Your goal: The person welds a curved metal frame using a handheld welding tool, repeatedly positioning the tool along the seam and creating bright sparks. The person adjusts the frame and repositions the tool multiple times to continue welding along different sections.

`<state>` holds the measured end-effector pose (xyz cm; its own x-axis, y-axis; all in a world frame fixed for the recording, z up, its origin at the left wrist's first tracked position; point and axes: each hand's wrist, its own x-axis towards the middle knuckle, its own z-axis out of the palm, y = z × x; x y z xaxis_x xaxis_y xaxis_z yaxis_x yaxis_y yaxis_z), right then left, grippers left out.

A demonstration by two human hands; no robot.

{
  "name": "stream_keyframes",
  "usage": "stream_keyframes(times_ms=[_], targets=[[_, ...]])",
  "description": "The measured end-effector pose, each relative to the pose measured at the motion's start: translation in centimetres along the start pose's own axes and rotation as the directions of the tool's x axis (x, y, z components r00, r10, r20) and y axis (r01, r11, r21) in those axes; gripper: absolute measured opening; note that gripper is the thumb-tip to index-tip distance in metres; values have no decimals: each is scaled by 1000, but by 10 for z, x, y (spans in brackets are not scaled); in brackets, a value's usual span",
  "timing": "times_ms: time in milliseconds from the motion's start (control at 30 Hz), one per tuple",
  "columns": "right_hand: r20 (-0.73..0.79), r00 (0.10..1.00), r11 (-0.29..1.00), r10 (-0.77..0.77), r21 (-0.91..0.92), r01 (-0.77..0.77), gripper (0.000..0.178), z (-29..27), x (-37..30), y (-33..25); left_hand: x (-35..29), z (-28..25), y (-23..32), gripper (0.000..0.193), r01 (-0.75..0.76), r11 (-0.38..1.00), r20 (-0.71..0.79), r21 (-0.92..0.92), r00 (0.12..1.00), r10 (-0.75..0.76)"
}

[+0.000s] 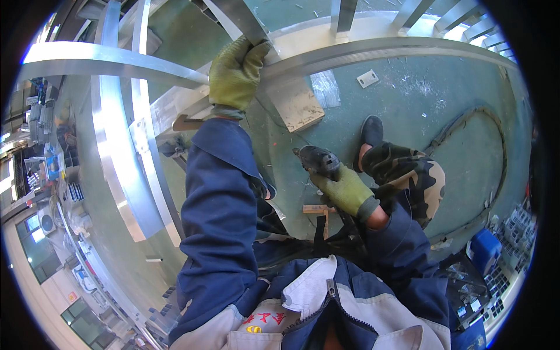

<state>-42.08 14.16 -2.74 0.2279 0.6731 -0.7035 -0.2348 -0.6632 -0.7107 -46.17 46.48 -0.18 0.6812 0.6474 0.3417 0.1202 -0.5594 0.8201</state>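
Note:
My left hand [236, 74], in a yellow-green work glove, is closed around an upright aluminium bar [240, 20] where it meets the long frame rail [373, 51]. Lower and to the right, my right hand [345, 189], gloved alike, grips a black power drill [319, 161]. The drill's front end points up and left, toward the frame but apart from it. Its handle is mostly hidden by my fingers, and I cannot make out a bit.
A cardboard-coloured block [298, 108] sits under the rail beside clear plastic wrap [325, 88]. A white plate [367, 79] lies on the green floor among metal shavings. Long aluminium profiles [119, 151] stand at left. A thick cable [503, 146] curves at right, near a blue container [484, 251].

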Motion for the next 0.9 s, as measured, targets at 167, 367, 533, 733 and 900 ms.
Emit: stream_keyframes(times_ms=[167, 367, 533, 733, 900], targets=[[-17, 999, 999, -28, -43, 27, 49, -1, -2, -3, 1, -2, -3, 19, -70, 998, -8, -6, 998, 70], [0, 1000, 999, 12, -42, -12, 44, -1, 2, 1, 2, -3, 2, 19, -151, 986, -20, 75, 988, 153], [-2, 1000, 1000, -4, 13, 4, 53, -2, -2, -4, 1, -4, 11, 17, -116, 981, -21, 159, 992, 121], [-29, 997, 997, -70, 31, 71, 51, -1, -3, -3, 1, 0, -1, 15, -91, 994, -47, 57, 994, 94], [-15, 999, 999, -31, 36, 32, 51, -3, -5, -4, 0, 1, -5, 15, -110, 994, -58, -20, 992, 109]])
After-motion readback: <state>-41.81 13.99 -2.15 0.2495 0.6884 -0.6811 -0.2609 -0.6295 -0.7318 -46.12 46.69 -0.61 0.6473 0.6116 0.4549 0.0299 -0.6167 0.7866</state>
